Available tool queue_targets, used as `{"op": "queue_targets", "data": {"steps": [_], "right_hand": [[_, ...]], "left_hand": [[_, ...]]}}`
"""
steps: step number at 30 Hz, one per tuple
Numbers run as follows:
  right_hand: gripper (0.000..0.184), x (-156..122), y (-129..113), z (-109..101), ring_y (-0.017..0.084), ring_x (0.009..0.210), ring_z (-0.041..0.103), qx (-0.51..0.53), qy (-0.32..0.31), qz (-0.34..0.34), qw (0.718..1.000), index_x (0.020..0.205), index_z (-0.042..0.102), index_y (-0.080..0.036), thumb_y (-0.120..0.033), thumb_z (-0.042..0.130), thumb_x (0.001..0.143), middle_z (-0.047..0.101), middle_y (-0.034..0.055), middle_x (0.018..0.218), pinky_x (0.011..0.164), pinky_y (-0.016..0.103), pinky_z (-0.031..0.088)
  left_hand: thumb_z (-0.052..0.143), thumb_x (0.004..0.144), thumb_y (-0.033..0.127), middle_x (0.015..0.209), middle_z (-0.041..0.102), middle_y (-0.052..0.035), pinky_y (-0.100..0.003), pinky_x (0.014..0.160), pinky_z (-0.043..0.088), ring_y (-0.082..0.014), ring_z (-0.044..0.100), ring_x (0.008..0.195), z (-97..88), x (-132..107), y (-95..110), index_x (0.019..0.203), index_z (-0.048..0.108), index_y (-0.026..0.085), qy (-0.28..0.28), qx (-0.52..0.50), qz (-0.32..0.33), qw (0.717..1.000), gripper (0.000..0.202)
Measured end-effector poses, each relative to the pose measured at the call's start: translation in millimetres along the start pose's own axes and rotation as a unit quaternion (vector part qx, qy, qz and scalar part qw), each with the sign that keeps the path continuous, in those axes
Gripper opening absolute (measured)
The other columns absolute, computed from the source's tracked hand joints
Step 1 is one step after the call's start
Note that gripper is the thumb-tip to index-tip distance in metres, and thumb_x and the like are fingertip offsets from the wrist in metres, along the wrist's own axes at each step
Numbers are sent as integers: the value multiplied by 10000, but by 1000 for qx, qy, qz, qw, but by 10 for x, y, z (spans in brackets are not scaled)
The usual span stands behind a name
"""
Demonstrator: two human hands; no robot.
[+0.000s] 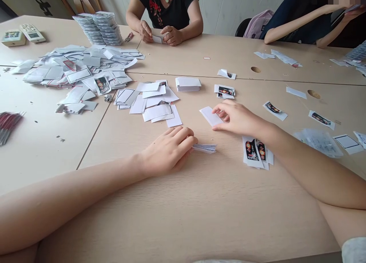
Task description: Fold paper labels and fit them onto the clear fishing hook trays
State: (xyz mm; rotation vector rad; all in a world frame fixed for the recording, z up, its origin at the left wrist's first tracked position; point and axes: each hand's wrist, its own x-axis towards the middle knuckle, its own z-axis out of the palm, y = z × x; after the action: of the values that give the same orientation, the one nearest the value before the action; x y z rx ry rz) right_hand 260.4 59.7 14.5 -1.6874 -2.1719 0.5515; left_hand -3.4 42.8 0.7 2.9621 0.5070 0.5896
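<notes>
My left hand (170,150) rests on the table with its fingers curled round a thin stack of paper cards (207,148), whose edges stick out to the right. Farther right, my right hand (238,118) has thumb and fingers closed on the edge of a blank white card (211,116). Loose white cards (157,112) lie spread beyond my left hand. Behind them sits a neat stack of white cards (188,84). Dark printed cards (254,153) lie partly under my right forearm, and a few more printed cards (225,90) are past my right hand.
A big heap of cards (85,66) covers the left, with tall bundled stacks (100,28) behind. Clear plastic sleeves (318,142) lie at right. Across the table, a person's hands (162,34) hold a card; another person's arm (297,26) leans at far right.
</notes>
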Motion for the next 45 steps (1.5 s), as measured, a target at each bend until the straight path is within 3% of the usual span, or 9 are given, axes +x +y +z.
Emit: {"op": "queue_targets", "data": {"steps": [5,12,17,20,26,29,33,40,45], "right_hand": [[681,-26,213,-159,227,1018,568,-2,-63,48,997,1358,418,-244,-252,657,720,546,81,1179,883,383,489],[752,44,284,-191,241,873,605,-26,-45,157,986,1244,473,-181,-433,765,598,603,102,1105,756,391,490],[448,-27,30,-76,200,847,604,67,-31,56,996,1174,525,-220,-305,642,750,643,55,989,729,330,470],[458,-129,-229,24,211,988,576,83,-26,-33,996,1251,533,-255,-258,592,797,632,52,1076,829,338,448],[439,-307,-582,9,186,870,582,203,-228,-72,950,1237,574,-217,-441,315,962,651,52,980,736,312,459],[532,-352,-631,-46,189,887,566,238,-260,-76,933,1238,571,-189,-519,261,959,637,62,977,777,323,449],[489,-378,-650,-36,192,986,542,248,-245,-113,930,1291,524,-199,-463,256,980,619,54,1020,873,335,413],[317,-367,-592,111,160,888,556,195,-177,-108,959,1133,613,-215,-225,349,956,595,50,1026,750,290,455],[327,-420,-648,96,129,746,543,160,-148,-102,971,1081,626,-203,-311,340,968,556,53,953,664,267,448]], "left_hand": [[413,888,130,1010,558,-110,-333,775,446,-192,507,871,4,-7,-7,1030,496,128,-7,-10,-1,1000,165],[408,891,134,975,573,-101,-334,758,444,-197,503,861,7,-7,-7,1022,503,136,-11,-19,-5,1000,161],[385,900,132,923,566,-88,-332,744,447,-194,489,837,-12,2,-4,1127,488,141,-23,-17,-8,1000,250],[384,897,127,934,553,-90,-333,734,453,-196,487,845,-15,3,5,1182,456,138,-23,-12,-10,1000,294],[451,868,138,988,514,-117,-338,724,471,-206,480,879,19,-18,7,1219,383,117,16,-16,-30,999,358],[489,848,152,1052,487,-143,-343,743,477,-222,487,944,39,-23,-1,1195,372,118,55,-18,-35,998,368],[517,834,180,1050,509,-142,-380,795,457,-230,486,952,37,-14,-3,1133,374,121,68,-37,-61,995,337],[461,872,180,966,528,-89,-291,672,454,-148,496,773,-6,8,12,1080,394,161,28,-163,-123,979,219],[466,850,148,984,542,-92,-302,694,461,-152,515,809,-18,11,38,1110,389,165,25,-217,-152,964,272]]}}
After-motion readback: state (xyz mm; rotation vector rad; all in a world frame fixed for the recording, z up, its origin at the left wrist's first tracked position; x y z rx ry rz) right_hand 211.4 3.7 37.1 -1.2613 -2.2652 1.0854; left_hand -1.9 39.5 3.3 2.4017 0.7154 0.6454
